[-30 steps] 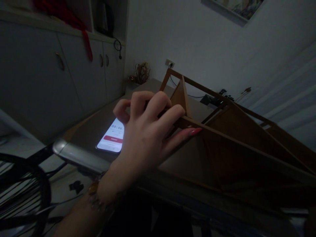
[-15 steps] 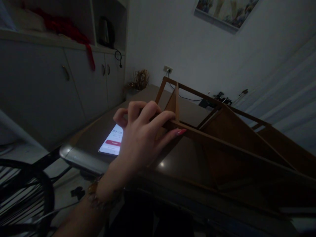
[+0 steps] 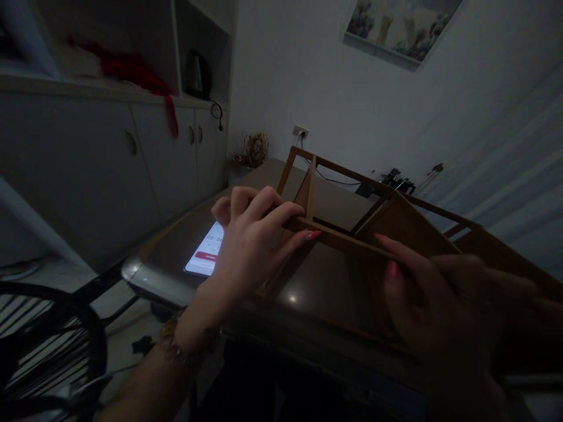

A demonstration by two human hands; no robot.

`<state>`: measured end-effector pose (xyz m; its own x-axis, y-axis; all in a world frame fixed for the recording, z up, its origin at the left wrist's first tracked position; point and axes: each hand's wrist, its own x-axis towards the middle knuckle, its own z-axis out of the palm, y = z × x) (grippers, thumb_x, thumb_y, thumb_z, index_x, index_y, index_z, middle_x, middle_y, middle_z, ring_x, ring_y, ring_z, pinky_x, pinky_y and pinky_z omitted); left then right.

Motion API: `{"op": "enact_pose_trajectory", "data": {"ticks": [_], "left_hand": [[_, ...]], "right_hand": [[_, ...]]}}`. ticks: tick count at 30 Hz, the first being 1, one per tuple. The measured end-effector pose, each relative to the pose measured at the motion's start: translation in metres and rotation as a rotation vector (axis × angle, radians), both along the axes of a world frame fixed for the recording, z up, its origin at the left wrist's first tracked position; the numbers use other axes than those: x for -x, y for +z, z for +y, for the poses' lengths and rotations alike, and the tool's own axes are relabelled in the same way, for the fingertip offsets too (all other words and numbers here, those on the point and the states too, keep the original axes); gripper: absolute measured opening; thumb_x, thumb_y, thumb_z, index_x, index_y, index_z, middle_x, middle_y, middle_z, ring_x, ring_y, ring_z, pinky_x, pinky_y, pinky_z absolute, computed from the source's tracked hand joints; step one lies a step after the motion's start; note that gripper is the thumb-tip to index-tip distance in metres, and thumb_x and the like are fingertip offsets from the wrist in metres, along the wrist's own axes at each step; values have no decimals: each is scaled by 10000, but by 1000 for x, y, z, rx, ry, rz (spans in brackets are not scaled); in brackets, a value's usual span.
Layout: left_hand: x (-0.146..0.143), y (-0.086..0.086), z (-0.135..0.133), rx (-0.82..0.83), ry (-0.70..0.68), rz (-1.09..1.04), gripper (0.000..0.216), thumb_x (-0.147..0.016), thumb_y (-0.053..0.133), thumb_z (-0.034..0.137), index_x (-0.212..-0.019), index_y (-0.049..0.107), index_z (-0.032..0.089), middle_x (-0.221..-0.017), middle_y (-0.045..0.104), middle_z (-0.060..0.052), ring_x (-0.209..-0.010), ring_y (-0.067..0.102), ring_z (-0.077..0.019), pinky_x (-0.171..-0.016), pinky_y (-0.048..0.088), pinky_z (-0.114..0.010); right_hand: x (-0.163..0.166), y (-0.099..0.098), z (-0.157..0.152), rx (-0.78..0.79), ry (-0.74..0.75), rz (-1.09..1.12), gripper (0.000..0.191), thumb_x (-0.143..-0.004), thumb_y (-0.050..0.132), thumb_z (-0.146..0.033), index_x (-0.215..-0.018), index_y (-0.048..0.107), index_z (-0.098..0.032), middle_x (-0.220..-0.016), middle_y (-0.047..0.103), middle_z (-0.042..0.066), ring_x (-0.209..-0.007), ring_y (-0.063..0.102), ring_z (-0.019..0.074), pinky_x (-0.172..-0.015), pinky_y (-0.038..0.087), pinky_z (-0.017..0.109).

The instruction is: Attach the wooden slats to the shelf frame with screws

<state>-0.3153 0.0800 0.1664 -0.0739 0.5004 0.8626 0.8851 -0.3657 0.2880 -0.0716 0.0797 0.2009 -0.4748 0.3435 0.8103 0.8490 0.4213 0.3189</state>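
Note:
A wooden shelf frame (image 3: 343, 237) with slanted panels stands on the brown table, running from the middle of the view to the right edge. My left hand (image 3: 250, 240) is wrapped over its near top rail at the left end, thumb on the near side and fingers over the far side. Further right along the same rail is my right hand (image 3: 444, 299), dark and partly lost in shadow. Its index finger lies over the rail and its thumb is on the near side. A lit phone (image 3: 203, 255) showing a timer lies beside my left hand, partly covered by it.
The brown table (image 3: 171, 246) has a rounded silvery edge. A black spoked wheel (image 3: 53, 346) is at lower left. White cabinets (image 3: 88, 158) hold red cloth (image 3: 132, 67) and a kettle (image 3: 197, 73). A dried plant (image 3: 254, 149) and dark equipment (image 3: 393, 180) are behind.
My right hand has come into view from the right and onto the near rail. My left hand keeps its grip on the shelf frame. The view has shifted slightly.

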Motion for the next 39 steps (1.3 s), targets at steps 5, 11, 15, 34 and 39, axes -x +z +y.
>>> {"op": "enact_pose_trajectory", "data": {"ticks": [5, 11, 15, 34, 39], "left_hand": [[-1, 1, -1, 9, 20, 4, 329, -811, 583, 557, -971, 653, 278, -887, 587, -49, -949, 444, -253, -788, 391, -383], [-1, 2, -1, 18, 33, -2, 331, -803, 592, 567, -954, 652, 279, -875, 597, -50, -935, 440, -254, -779, 370, -392], [-1, 2, -1, 20, 29, -13, 318, -803, 597, 561, -942, 650, 281, -879, 598, -48, -938, 444, -254, -774, 368, -388], [1, -1, -2, -11, 55, 27, 250, -821, 611, 500, -951, 641, 288, -880, 587, -34, -951, 462, -253, -803, 334, -410], [1, -3, 0, -20, 63, 27, 258, -816, 616, 502, -964, 640, 291, -890, 589, -29, -959, 464, -255, -805, 342, -411]], "right_hand": [[37, 8, 9, 72, -8, -47, 265, -939, 471, -369, -1042, 685, -250, -741, 486, 38, -740, 409, 197, -706, 292, 349], [46, 6, 14, 70, -44, -34, 343, -937, 464, -410, -704, 623, -214, -703, 491, 41, -775, 373, 214, -704, 282, 347], [46, 5, 16, 60, -46, -36, 360, -944, 448, -415, -686, 595, -211, -692, 496, 35, -772, 371, 209, -696, 265, 340], [53, 6, 17, 29, -78, -74, 399, -979, 379, -409, -682, 562, -215, -637, 524, -3, -704, 399, 182, -725, 189, 378], [53, 6, 16, 33, -80, -75, 404, -981, 371, -414, -681, 558, -217, -638, 529, 1, -714, 404, 189, -725, 189, 381]]}}
